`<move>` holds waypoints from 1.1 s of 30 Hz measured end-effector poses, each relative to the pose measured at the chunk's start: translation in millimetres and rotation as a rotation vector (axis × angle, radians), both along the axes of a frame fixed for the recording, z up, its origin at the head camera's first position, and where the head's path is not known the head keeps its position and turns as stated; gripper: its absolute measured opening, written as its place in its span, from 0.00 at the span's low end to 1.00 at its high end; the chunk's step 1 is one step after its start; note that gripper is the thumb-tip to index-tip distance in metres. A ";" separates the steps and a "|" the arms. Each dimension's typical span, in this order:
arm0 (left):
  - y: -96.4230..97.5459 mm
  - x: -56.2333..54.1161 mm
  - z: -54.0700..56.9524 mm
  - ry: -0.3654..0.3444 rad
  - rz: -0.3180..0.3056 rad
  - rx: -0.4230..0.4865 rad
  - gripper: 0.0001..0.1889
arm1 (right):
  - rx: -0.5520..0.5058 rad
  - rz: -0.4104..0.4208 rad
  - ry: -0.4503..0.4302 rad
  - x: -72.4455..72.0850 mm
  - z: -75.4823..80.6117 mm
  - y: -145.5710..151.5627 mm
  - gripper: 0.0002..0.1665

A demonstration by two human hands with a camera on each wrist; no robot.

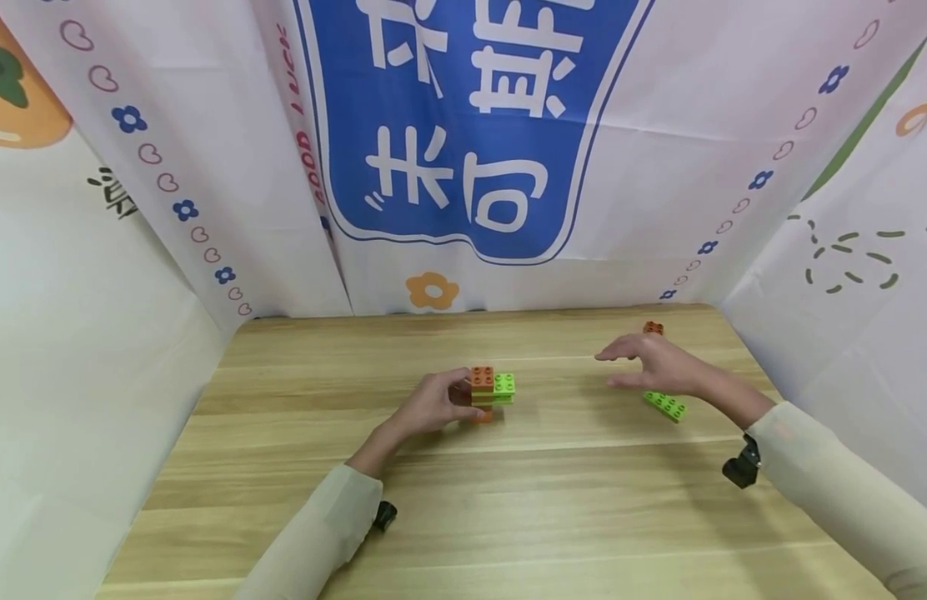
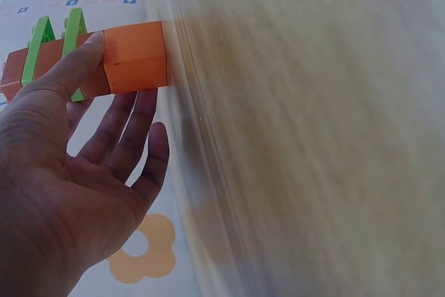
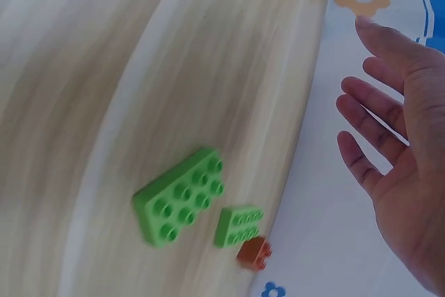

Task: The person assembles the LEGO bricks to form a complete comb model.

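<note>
My left hand holds a stack of building bricks near the middle of the table, thumb on one side and fingers on the other. In the left wrist view, the stack alternates orange bricks with two thin green bricks; the green ones jut out to one side. Over the right part of the table hovers my right hand, fingers apart and holding nothing. Below it lies a green studded brick. A second green brick shows in the right wrist view, hidden by the hand in the head view.
A small orange brick lies by the table's back right edge, beside the second green brick. Printed cloth walls enclose the wooden table at the back and both sides.
</note>
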State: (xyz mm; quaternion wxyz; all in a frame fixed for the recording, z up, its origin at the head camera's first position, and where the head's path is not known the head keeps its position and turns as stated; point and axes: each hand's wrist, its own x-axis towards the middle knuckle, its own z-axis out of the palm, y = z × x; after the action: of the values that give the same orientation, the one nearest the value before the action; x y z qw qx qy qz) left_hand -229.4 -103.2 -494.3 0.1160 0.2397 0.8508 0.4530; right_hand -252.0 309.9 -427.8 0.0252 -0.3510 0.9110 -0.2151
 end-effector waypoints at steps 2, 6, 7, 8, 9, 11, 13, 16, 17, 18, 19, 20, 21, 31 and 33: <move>0.2 0.6 0.1 -0.002 0.002 0.003 0.17 | -0.002 -0.005 -0.001 1.8 -2.3 6.4 0.23; 0.0 1.8 -0.6 -0.013 0.012 0.000 0.18 | 0.004 0.002 0.010 3.2 -8.1 18.6 0.24; -0.1 2.1 -0.8 -0.017 0.014 0.000 0.18 | 0.009 0.005 0.010 3.3 -9.7 21.8 0.24; -0.2 2.4 -1.0 -0.021 0.015 -0.001 0.18 | 0.012 0.005 0.006 3.5 -11.2 24.7 0.25; -0.3 2.6 -1.2 -0.025 0.015 -0.001 0.18 | 0.014 0.004 -0.004 3.9 -12.2 27.7 0.26; -0.5 3.0 -1.3 -0.027 0.012 0.002 0.18 | 0.014 -0.002 -0.018 4.7 -14.9 33.6 0.27; -0.5 3.0 -1.3 -0.026 0.012 0.002 0.18 | 0.017 -0.010 -0.028 5.9 -17.4 39.2 0.28; -0.4 2.7 -1.5 -0.019 0.010 0.003 0.19 | 0.023 -0.019 -0.023 7.8 -22.0 47.5 0.29; -0.3 2.4 -1.7 -0.016 0.010 -0.001 0.19 | 0.027 -0.024 -0.022 8.8 -23.2 49.6 0.30; -0.2 2.1 -1.6 -0.014 0.010 -0.001 0.19 | 0.032 -0.031 -0.024 9.4 -24.6 52.2 0.30; -0.1 1.6 -1.6 -0.012 0.009 -0.002 0.19 | 0.034 -0.037 -0.031 10.4 -25.5 54.0 0.31; -0.1 1.3 -1.4 -0.011 0.009 -0.002 0.19 | 0.041 -0.046 -0.040 10.9 -26.4 56.2 0.32; 0.1 0.8 -1.4 -0.012 0.009 -0.003 0.19 | 0.047 -0.057 -0.051 11.5 -27.1 58.0 0.32; 0.3 -1.3 -0.7 -0.012 0.001 0.007 0.18 | 0.098 -0.081 -0.064 15.1 -36.4 71.2 0.38; 0.2 -1.6 -0.6 -0.009 -0.002 0.008 0.18 | 0.105 -0.083 -0.060 15.6 -40.0 73.9 0.40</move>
State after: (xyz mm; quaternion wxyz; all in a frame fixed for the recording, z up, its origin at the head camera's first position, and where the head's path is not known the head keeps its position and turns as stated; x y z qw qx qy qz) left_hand -231.0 -103.0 -494.9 0.1194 0.2388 0.8482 0.4574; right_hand -236.4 383.8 -467.8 0.0616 -0.3045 0.9336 -0.1784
